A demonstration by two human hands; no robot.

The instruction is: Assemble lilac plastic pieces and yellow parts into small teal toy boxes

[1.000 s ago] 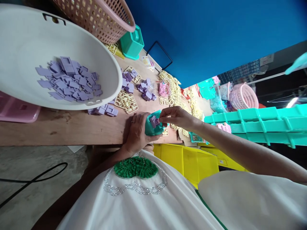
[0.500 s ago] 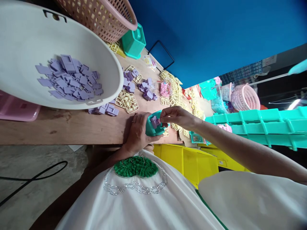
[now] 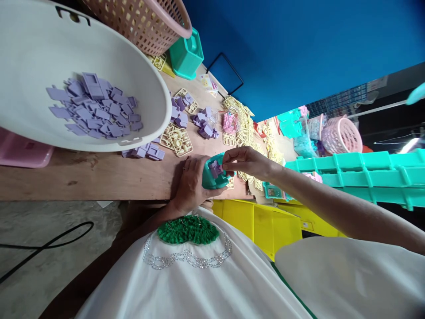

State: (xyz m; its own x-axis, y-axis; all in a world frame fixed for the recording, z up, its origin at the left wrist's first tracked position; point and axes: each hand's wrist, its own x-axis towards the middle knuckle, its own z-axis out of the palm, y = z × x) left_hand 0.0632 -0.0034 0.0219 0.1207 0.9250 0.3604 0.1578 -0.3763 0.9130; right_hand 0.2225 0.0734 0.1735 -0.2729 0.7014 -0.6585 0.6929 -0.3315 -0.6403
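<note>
My left hand [image 3: 192, 179] wraps round a small teal plastic shell [image 3: 208, 179] at the table's front edge. Inside the shell sits a small purple plastic part [image 3: 215, 169]. My right hand [image 3: 241, 160] reaches in from the right, its thumb and fingers pinched at the purple part. A bit of pink shows at those fingertips, too small to name. Just left of and beyond my hands lie loose purple pieces [image 3: 155, 152] and a cream frame of moulded parts [image 3: 176, 141].
A large white basin [image 3: 159, 97] with purple pieces stands at the left, a pink basket [image 3: 139, 26] behind it. Cream frames [image 3: 247, 119] pile up beyond my hands. Teal trays [image 3: 358, 164] extend at the right. Yellow bins [image 3: 262, 223] stand below the table edge.
Both hands keep their hold on the teal shell and at the purple part. Only a very slight shift of the whole view shows.
</note>
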